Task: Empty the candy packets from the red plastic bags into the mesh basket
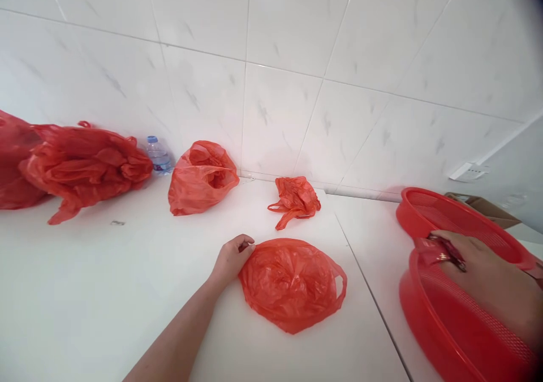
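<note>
A red plastic bag [292, 286] lies spread open on the white table, a loop handle at its right side. My left hand [233, 260] is at its left rim, fingers curled and closed on the edge of the plastic. Over on the right, my right hand [487, 274] is above two red mesh baskets [441, 325], where their rims meet. Its fingers are closed around a small shiny red packet [449, 253], partly hidden by the hand. What the baskets hold is mostly out of sight.
Behind the open bag sits a small crumpled red bag [297, 198]. Farther left are a fuller red bag [203, 178], a water bottle [158, 155] and a large red bundle [89, 164]. A cardboard box [483, 209] is beyond the baskets, below a wall socket [469, 172].
</note>
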A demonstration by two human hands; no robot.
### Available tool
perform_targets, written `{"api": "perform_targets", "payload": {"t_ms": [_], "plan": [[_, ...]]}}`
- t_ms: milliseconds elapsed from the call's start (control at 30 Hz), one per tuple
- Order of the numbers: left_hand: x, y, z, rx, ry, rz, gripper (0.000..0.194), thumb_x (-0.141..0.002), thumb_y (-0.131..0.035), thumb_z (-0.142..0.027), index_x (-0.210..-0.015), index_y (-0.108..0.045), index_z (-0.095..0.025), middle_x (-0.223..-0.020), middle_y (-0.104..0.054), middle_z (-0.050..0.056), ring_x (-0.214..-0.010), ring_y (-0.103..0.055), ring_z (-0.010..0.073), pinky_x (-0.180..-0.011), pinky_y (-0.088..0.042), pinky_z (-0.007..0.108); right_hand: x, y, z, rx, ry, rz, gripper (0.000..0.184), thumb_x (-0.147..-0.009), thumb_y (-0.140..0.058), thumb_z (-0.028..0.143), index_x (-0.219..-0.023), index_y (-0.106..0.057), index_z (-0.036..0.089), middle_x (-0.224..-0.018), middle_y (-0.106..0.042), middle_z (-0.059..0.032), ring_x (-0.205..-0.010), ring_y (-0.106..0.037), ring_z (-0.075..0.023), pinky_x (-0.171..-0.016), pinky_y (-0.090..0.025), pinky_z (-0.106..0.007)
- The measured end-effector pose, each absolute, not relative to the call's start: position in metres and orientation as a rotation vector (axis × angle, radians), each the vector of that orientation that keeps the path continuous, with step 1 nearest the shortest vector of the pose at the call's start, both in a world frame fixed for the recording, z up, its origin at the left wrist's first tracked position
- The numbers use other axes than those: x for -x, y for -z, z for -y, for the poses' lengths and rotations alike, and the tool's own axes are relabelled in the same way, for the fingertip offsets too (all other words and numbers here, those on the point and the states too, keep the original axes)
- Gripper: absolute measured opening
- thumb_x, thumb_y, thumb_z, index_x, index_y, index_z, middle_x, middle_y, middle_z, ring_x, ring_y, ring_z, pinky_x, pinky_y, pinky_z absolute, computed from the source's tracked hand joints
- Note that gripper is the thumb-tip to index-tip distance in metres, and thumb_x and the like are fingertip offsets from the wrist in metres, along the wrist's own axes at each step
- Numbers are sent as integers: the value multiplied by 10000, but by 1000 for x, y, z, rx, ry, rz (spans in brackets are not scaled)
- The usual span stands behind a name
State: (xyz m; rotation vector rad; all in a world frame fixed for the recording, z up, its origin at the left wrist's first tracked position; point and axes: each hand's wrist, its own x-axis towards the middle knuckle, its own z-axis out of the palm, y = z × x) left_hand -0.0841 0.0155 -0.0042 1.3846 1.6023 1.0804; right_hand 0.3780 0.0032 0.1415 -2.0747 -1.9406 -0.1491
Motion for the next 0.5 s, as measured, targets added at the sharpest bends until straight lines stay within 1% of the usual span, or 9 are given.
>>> {"api": "perform_targets", "payload": {"t_ms": [33,67,100,167,267,367,433,500], "plan": [[84,4,-15,-1382,-1085,-1603,220,-768,-508,-390,-850,-622,-220,-734,-613,-3,-654,-540,143,-602,-404,250,-356,-144,-1,2040,208,1998,474,-775,-532,366,-1240,-445,335,-1303,-478,-177,-1139,-490,-307,-612,-369,-401],[84,4,-15,-1380,-1089,-1603,219,-767,-506,-386,-849,-621,-219,-731,-610,-5,-651,-538,141,-598,-403,248,-332,-146,3,1973,199,2076,486,-765,-540,337,-1238,-428,349,-1288,-496,-151,-1076,-535,-281,-619,-399,-376],[83,4,-15,-1377,-1092,-1604,217,-766,-505,-383,-848,-621,-218,-728,-606,-7,-648,-535,139,-595,-402,246,-307,-145,6,1894,156,2134,464,-765,-532,314,-1215,-432,364,-1265,-519,-112,-992,-577,-254,-620,-424,-351],[83,4,-14,-1377,-1095,-1598,213,-765,-502,-376,-844,-619,-217,-725,-600,-12,-642,-530,134,-592,-402,243,-259,-140,13,1761,6,2265,447,-767,-482,244,-1189,-429,382,-1227,-539,-26,-860,-611,-200,-622,-462,-314],[84,4,-14,-1388,-1101,-1585,204,-766,-500,-366,-842,-614,-214,-724,-603,-12,-640,-531,131,-594,-405,241,-200,-122,18,1521,-180,2419,495,-752,-414,141,-1206,-421,339,-1143,-556,-8,-765,-600,-148,-652,-481,-282],[85,4,-13,-1387,-1106,-1579,202,-771,-496,-363,-845,-612,-216,-727,-609,-12,-642,-534,133,-593,-405,241,-166,-98,15,1465,-228,2494,540,-715,-386,82,-1194,-452,324,-1065,-572,0,-700,-587,-128,-611,-476,-257],[85,5,-14,-1389,-1113,-1574,197,-774,-495,-364,-842,-610,-219,-721,-607,-16,-641,-534,132,-597,-408,241,-156,-84,12,1465,-262,2537,565,-725,-421,103,-1242,-439,330,-1109,-564,-9,-715,-596,-134,-601,-482,-259],[86,6,-15,-1399,-1118,-1568,190,-775,-497,-362,-837,-607,-220,-717,-607,-20,-641,-535,132,-603,-412,243,-153,-76,12,1486,-302,2525,589,-745,-488,169,-1301,-398,340,-1227,-520,-22,-808,-614,-157,-646,-506,-281]]}}
